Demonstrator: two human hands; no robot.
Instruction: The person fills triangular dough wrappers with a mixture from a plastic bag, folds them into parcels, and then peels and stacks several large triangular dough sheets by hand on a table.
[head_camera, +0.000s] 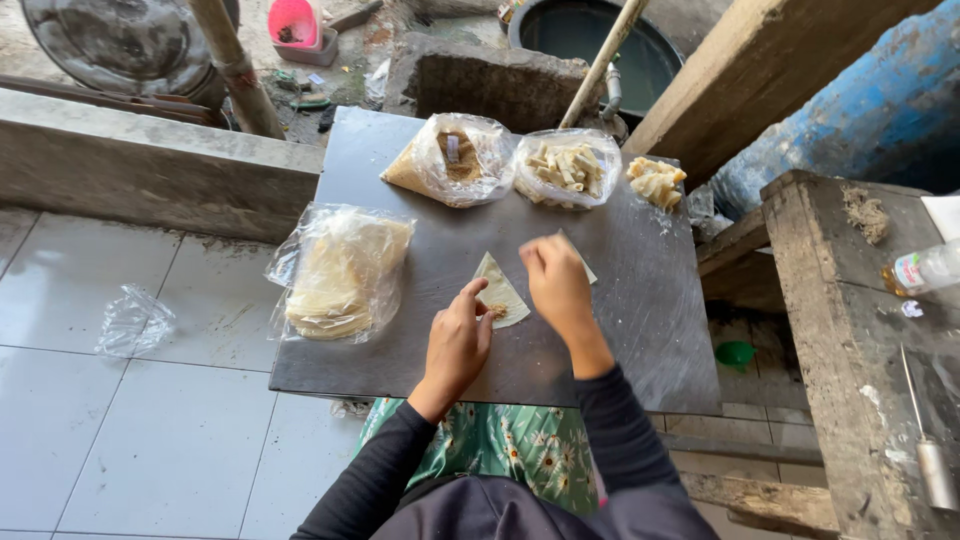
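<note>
Folding a thin pale triangular pastry wrapper (500, 291) on the grey metal worktop (420, 360).
Left hand (458, 345) fingers press it flat — right hand (556, 282) pinches the far edge shut, lifting it.

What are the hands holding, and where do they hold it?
The left hand presses the thin pale triangular wrapper at its lower edge. The right hand pinches its folded right flap.

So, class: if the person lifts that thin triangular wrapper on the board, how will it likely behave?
The wrapper looks paper-thin, so probably floppy and very light. Its folded flap suggests that it bends easily and may tear. Filling on it could spill if it is tilted.
</note>
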